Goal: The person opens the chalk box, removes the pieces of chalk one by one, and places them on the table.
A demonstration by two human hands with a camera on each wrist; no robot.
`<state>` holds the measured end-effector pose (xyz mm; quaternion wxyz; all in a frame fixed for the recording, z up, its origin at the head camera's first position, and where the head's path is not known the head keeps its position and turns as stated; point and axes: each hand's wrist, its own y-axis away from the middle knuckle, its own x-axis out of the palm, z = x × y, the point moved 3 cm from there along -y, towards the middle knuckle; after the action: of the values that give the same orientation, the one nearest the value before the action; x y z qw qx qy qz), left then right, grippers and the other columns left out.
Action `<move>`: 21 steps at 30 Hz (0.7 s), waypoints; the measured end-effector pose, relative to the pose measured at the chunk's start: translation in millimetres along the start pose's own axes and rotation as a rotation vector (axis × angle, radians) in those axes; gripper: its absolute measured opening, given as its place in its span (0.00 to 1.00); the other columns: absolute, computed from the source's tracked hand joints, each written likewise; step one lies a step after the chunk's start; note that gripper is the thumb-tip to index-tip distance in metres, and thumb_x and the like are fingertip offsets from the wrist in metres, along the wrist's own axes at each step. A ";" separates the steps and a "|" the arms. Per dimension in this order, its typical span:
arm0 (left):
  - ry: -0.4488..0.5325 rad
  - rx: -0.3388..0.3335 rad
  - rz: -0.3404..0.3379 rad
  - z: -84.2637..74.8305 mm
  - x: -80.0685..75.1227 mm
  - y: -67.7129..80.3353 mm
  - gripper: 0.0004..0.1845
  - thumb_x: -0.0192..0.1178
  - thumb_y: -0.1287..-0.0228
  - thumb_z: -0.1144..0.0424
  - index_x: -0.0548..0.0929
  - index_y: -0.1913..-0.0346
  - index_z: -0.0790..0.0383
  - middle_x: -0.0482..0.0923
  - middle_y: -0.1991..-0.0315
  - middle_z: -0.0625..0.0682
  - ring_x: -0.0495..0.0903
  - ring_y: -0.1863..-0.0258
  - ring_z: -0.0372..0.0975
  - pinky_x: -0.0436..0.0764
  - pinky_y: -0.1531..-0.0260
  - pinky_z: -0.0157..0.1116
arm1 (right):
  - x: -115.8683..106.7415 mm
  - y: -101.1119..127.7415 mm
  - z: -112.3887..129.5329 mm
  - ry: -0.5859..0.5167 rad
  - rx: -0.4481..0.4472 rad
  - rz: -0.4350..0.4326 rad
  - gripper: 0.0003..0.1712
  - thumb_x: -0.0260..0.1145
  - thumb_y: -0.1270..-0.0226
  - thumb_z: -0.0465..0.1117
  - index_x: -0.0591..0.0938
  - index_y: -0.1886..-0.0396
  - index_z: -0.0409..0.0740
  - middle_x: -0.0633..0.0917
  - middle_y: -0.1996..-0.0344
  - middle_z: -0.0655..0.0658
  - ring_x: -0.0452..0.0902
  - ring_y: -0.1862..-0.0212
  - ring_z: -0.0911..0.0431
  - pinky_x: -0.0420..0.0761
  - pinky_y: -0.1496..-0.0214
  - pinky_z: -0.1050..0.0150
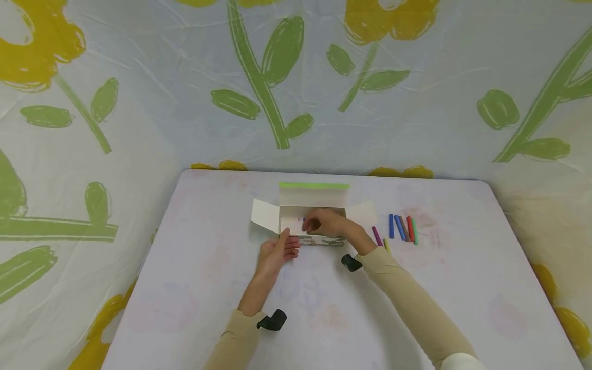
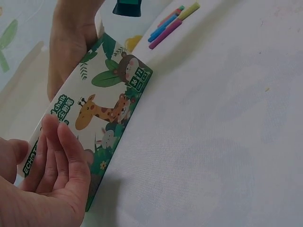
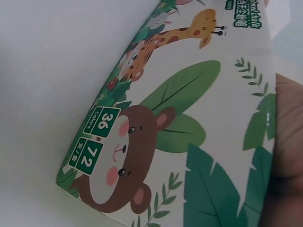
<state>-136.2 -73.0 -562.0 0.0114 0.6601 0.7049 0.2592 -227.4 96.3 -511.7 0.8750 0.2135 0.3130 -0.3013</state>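
Note:
An open cardboard chalk box (image 1: 319, 240), printed with a giraffe and other animals, stands on the table with its lid and side flaps spread. My left hand (image 1: 274, 254) holds its near wall toward the left corner, thumb at the top edge and fingers along the printed front (image 2: 106, 101). Inside the box is my right hand (image 1: 326, 222), its fingers bent down over the contents near the middle. A speck of blue shows by the right fingertips; I cannot tell whether they pinch a chalk stick. In the right wrist view, the box front (image 3: 156, 118) hides those fingers.
Right of the box, blue (image 1: 391, 226), brown, red (image 1: 410, 228) and green (image 1: 415, 231) chalk sticks lie side by side. A purple stick (image 1: 376, 236) and a yellow stick (image 1: 387, 246) lie closer to the right forearm. Flowered cloth (image 1: 319, 128) hangs behind the white table (image 1: 208, 216).

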 end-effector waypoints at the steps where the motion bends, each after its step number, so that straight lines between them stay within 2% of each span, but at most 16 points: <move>1: -0.002 0.000 -0.002 0.5 0.2 -0.4 0.29 0.60 0.24 0.49 0.83 0.54 0.81 0.87 0.68 0.54 0.83 0.73 0.35 0.84 0.67 0.31 | 0.1 -0.5 -0.1 0.008 0.005 0.006 0.09 0.68 0.32 0.24 0.85 0.54 0.29 0.86 0.58 0.36 0.84 0.56 0.48 0.84 0.51 0.60; 9: -0.005 0.007 -0.019 -1.5 3.7 2.2 0.28 0.58 0.22 0.50 0.83 0.54 0.80 0.87 0.69 0.54 0.83 0.73 0.35 0.84 0.67 0.31 | -2.3 -3.2 5.2 0.024 0.017 0.047 0.05 0.68 0.32 0.24 0.86 0.59 0.31 0.87 0.61 0.37 0.82 0.60 0.52 0.84 0.53 0.61; 17: 0.001 0.017 -0.024 -1.3 4.9 3.9 0.28 0.58 0.22 0.50 0.83 0.55 0.81 0.86 0.70 0.54 0.82 0.74 0.35 0.84 0.68 0.31 | -1.9 -6.1 0.8 0.028 0.025 0.116 0.06 0.66 0.31 0.25 0.87 0.61 0.35 0.86 0.66 0.45 0.78 0.64 0.58 0.80 0.57 0.66; 21: -0.005 0.018 -0.022 -1.4 5.2 4.4 0.28 0.58 0.22 0.51 0.83 0.55 0.82 0.86 0.70 0.54 0.82 0.74 0.35 0.84 0.68 0.31 | -2.7 -5.2 0.0 0.036 0.005 0.107 0.04 0.67 0.30 0.27 0.87 0.60 0.35 0.86 0.66 0.44 0.77 0.64 0.57 0.79 0.58 0.66</move>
<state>-133.3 -68.6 -557.4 0.0103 0.6532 0.7143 0.2510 -232.5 93.5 -510.9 0.8836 0.2376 0.3159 -0.2510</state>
